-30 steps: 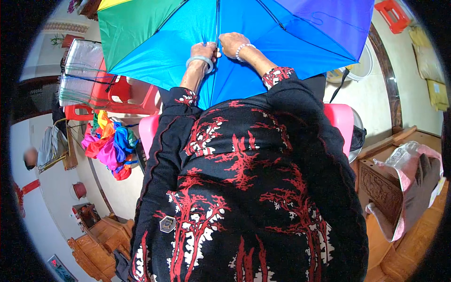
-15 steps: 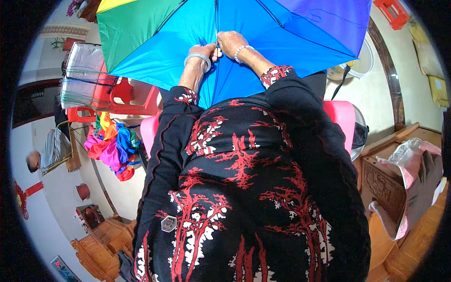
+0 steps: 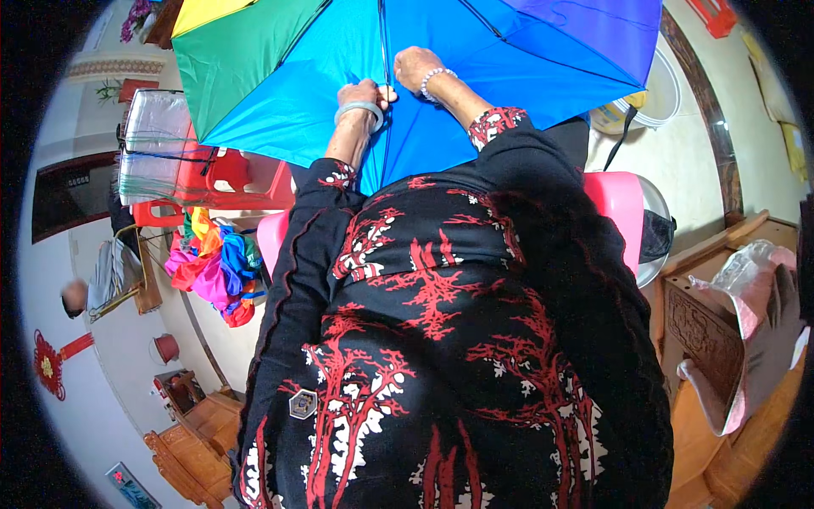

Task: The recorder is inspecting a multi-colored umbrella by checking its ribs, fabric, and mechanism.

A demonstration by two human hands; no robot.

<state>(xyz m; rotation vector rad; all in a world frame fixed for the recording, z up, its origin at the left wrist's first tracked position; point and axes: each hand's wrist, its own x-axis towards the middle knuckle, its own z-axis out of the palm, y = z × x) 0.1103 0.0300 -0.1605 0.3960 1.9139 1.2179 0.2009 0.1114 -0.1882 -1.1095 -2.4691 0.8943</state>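
Observation:
A rainbow-coloured umbrella canopy (image 3: 471, 106) is spread in front of me, its blue panels nearest and its dark ribs showing. My left hand (image 3: 363, 95), with a pale bangle at the wrist, is closed on the blue fabric beside the middle rib (image 3: 384, 42). Its thumb lies across that rib. Just right of the rib, my right hand (image 3: 415, 69) hovers over the blue panel, wearing a beaded bracelet. Its fingers are curled in and mostly turned out of sight. Whatever they may pinch is too small or hidden to name.
To the left stand red plastic stools (image 3: 242, 182) with a clear-wrapped bundle (image 3: 153, 144), above a heap of colourful fabric (image 3: 216, 263). A white bucket (image 3: 657, 97) is at the right. Lower right, a bag (image 3: 746, 331) rests on carved wooden furniture (image 3: 691, 331). Another person (image 3: 110, 271) sits far left.
My right hand has drawn slightly up and away from the left, opening a gap between them. The left hand keeps its place at the rib. The whole view has shifted a little.

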